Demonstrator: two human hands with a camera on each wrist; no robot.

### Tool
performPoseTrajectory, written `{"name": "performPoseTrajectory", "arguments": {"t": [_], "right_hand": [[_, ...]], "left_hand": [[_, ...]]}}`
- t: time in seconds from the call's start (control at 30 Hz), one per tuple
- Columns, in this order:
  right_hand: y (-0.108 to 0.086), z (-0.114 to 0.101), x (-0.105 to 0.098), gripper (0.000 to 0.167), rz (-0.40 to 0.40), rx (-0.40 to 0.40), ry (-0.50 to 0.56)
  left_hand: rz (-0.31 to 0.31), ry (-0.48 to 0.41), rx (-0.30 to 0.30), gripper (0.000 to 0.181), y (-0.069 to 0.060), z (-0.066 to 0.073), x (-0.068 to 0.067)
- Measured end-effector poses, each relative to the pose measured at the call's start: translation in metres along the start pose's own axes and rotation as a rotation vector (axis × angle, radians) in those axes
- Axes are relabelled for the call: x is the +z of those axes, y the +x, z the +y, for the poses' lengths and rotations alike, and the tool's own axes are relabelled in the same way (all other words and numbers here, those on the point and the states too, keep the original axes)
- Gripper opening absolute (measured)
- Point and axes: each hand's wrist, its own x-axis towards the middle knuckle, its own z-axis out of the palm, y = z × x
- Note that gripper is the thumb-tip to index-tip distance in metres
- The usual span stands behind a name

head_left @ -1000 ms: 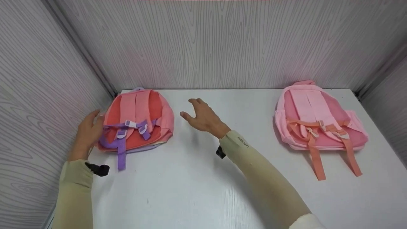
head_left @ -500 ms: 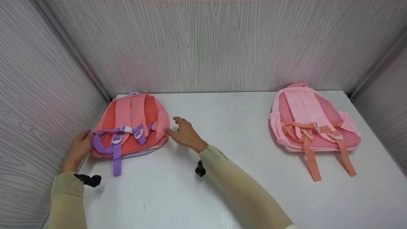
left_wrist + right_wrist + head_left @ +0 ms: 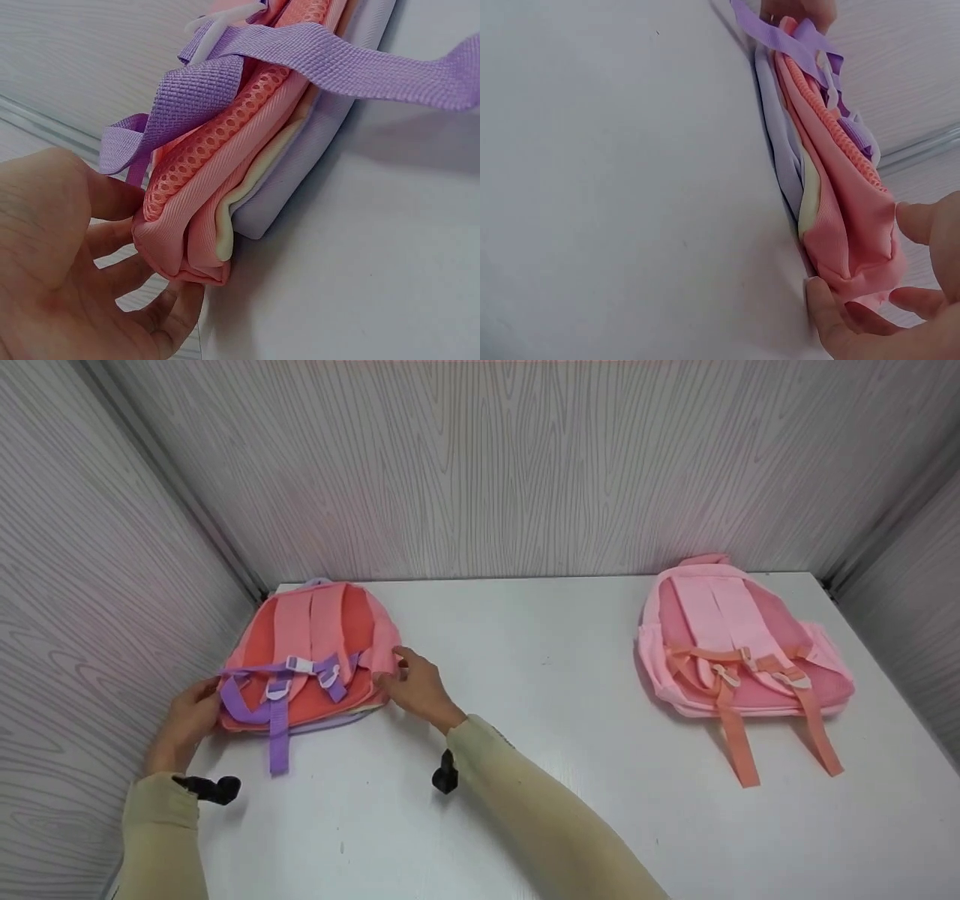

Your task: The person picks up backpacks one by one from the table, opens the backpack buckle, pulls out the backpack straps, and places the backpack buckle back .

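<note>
A coral-and-pink backpack (image 3: 322, 660) with purple straps lies at the left of the white table, its back panel and shoulder straps facing up. My left hand (image 3: 184, 720) holds its lower left corner; in the left wrist view the thumb is on the upper edge and the fingers (image 3: 176, 311) curl round the end. At the opposite side, my right hand (image 3: 421, 690) grips the lower right corner between thumb and fingers. In the right wrist view the thumb (image 3: 915, 221) touches the side panel and a fingertip reaches the underside. Lilac and cream fabric (image 3: 780, 150) shows along the bottom.
A light pink backpack (image 3: 739, 637) with orange straps lies at the right of the white table (image 3: 540, 690), straps up. Grey wood-grain panels stand at the back (image 3: 480, 465), left and right. The left panel is close beside my left hand.
My right hand has moved left and down from beside the coral backpack onto its right corner. The left hand has come lower, to the left corner. The head view has shifted slightly.
</note>
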Motion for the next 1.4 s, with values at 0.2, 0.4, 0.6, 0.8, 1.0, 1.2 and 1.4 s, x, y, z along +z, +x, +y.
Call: {"name": "performPoseTrajectory", "arguments": {"t": [0.2, 0.4, 0.6, 0.8, 1.0, 1.2, 1.4], "right_hand": [[-0.002, -0.004, 0.003, 0.067, 0.032, 0.026, 0.005], [-0.003, -0.009, 0.000, 0.066, 0.025, 0.035, 0.004], [-0.005, -0.008, -0.006, 0.065, 0.026, 0.025, -0.039], [-0.008, -0.005, -0.012, 0.065, 0.005, 0.041, -0.077], [-0.014, -0.006, -0.026, 0.065, -0.046, 0.027, -0.106], [-0.018, -0.002, -0.038, 0.062, -0.071, -0.006, -0.174], [-0.026, 0.001, -0.046, 0.060, -0.088, -0.008, -0.208]], "left_hand": [[-0.035, -0.008, 0.024, 0.071, -0.003, -0.002, -0.002], [-0.029, 0.038, 0.040, 0.071, -0.006, 0.000, -0.004], [-0.048, 0.073, 0.080, 0.073, -0.009, 0.004, 0.000], [-0.054, 0.097, 0.103, 0.072, -0.012, 0.006, 0.005], [-0.066, 0.103, 0.129, 0.072, -0.015, 0.010, 0.012], [-0.084, 0.134, 0.152, 0.069, -0.014, 0.012, 0.018], [-0.062, 0.217, 0.212, 0.062, -0.018, 0.011, 0.026]]}}
